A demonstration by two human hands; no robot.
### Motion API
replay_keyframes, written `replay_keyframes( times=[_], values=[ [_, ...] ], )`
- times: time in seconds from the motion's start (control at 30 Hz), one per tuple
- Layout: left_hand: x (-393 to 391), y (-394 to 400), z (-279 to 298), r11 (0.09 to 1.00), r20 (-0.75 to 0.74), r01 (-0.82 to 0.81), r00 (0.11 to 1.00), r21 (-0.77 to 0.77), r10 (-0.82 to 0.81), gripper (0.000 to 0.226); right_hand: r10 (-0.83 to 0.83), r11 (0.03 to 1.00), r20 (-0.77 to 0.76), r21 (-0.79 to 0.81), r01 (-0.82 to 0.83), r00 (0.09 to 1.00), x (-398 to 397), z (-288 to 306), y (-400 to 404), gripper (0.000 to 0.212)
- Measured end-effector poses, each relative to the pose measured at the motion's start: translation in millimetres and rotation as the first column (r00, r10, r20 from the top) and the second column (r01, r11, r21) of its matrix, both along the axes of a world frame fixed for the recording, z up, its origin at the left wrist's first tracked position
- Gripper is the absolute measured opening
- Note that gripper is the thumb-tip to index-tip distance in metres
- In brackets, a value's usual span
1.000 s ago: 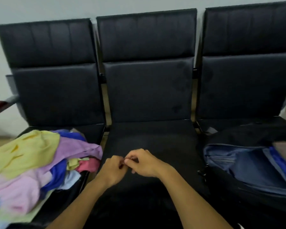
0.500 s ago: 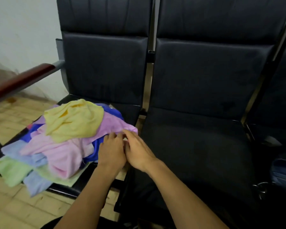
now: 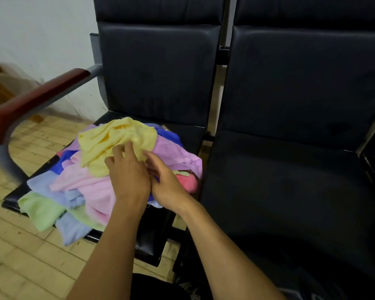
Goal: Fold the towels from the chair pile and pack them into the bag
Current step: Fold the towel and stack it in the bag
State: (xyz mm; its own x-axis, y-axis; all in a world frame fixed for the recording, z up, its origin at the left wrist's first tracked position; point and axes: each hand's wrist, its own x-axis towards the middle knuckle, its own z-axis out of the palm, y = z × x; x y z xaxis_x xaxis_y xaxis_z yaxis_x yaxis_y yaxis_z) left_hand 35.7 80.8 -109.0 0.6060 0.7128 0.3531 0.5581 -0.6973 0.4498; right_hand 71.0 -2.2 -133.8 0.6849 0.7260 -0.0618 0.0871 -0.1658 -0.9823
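Left hand (image 3: 128, 174) lies palm-down on the towel pile (image 3: 91, 178), fingers extended and slightly spread, fingertips resting on the yellow towel (image 3: 115, 139) at the top of the heap; no pinch is visible. Right hand (image 3: 167, 180) sits just beside it at 3 o'clock, fingers straight and reaching toward 11 o'clock, tips at the edge of the yellow towel where it meets the lilac towel (image 3: 173, 152); whether it grasps any cloth cannot be told. The two hands touch along their inner edges. The pile occupies the seat of the left chair (image 3: 156, 83), unfolded, with pink, blue, green and pale blue cloths spilling toward 7 o'clock over the seat's front edge. A red-brown armrest (image 3: 37, 98) stands at 10 o'clock. At 3 o'clock is the neighbouring chair (image 3: 301, 126), dark upholstery. Wooden floor (image 3: 20, 256) at 7 o'clock.
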Motion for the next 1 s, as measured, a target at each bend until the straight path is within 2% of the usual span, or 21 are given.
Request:
replay_keyframes(
  times=[0.1, 0.23, 0.3, 0.33, 0.37, 0.43, 0.5, 0.57, 0.6, 0.67, 0.7, 0.77, 0.8, 0.87, 0.93, 1.0],
  values=[
    [-1, 6, -2, 0.999, 0.086, 0.021, 0.996, -0.039, -0.018, 0.018, 0.034, 0.998, -0.040, 0.049, -0.032, 0.999, -3, -2, 2, 0.082],
    [-3, 4, 9, 0.986, 0.175, 0.135, 0.978, -0.096, -0.117, 0.013, -0.008, 0.997, -0.027, 0.078, 0.010, 1.000, 5, 0, -12, 0.082],
    [-9, -8, 20, 0.946, 0.231, 0.281, 0.943, -0.164, -0.240, 0.012, -0.034, 0.993, -0.016, 0.112, 0.035, 0.999, 5, 9, -20, 0.076],
    [-13, -16, 25, 0.910, 0.262, 0.365, 0.914, -0.198, -0.309, 0.012, -0.047, 0.984, -0.065, 0.166, 0.057, 0.997, 7, 11, -23, 0.068],
    [-18, -24, 28, 0.866, 0.300, 0.443, 0.879, -0.232, -0.370, 0.013, -0.078, 0.975, -0.098, 0.201, 0.096, 0.992, 8, 16, -27, 0.052],
    [-23, -42, 33, 0.766, 0.387, 0.572, 0.804, -0.294, -0.452, 0.019, -0.200, 0.964, -0.033, 0.170, 0.202, 0.979, 13, 24, -44, 0.020],
    [-25, -60, 36, 0.701, 0.456, 0.648, 0.742, -0.300, -0.491, 0.023, -0.284, 0.949, -0.058, 0.126, 0.289, 0.957, 17, 32, -60, 0.018],
    [-24, -77, 40, 0.676, 0.504, 0.687, 0.697, -0.266, -0.510, 0.021, -0.315, 0.917, -0.200, 0.189, 0.352, 0.928, 14, 40, -75, 0.025],
    [-23, -84, 42, 0.671, 0.520, 0.703, 0.675, -0.238, -0.523, 0.021, -0.338, 0.905, -0.200, 0.197, 0.376, 0.920, 14, 43, -85, 0.028],
    [-21, -96, 43, 0.693, 0.508, 0.703, 0.660, -0.159, -0.553, 0.030, -0.397, 0.863, -0.245, 0.227, 0.450, 0.884, 17, 53, -108, 0.029],
    [-20, -99, 41, 0.720, 0.461, 0.683, 0.682, -0.125, -0.567, 0.040, -0.415, 0.834, -0.311, 0.245, 0.494, 0.855, 20, 58, -122, 0.028],
    [-15, -101, 33, 0.771, 0.274, 0.627, 0.765, -0.112, -0.583, 0.055, -0.444, 0.767, -0.418, 0.280, 0.577, 0.793, 25, 71, -152, 0.027],
    [-11, -102, 29, 0.774, 0.182, 0.614, 0.788, -0.158, -0.588, 0.050, -0.446, 0.749, -0.448, 0.287, 0.597, 0.775, 28, 76, -168, 0.028],
    [-5, -111, 24, 0.718, 0.139, 0.609, 0.786, -0.336, -0.602, 0.016, -0.459, 0.714, -0.496, 0.286, 0.638, 0.737, 31, 85, -199, 0.036],
    [3, -128, 20, 0.614, 0.216, 0.604, 0.780, -0.508, -0.588, 0.023, -0.473, 0.705, -0.525, 0.257, 0.661, 0.708, 34, 89, -226, 0.048],
    [11, -148, 23, 0.531, 0.256, 0.617, 0.758, -0.581, -0.600, 0.019, -0.453, 0.701, -0.572, 0.244, 0.670, 0.683, 34, 93, -250, 0.051]
  ],
)
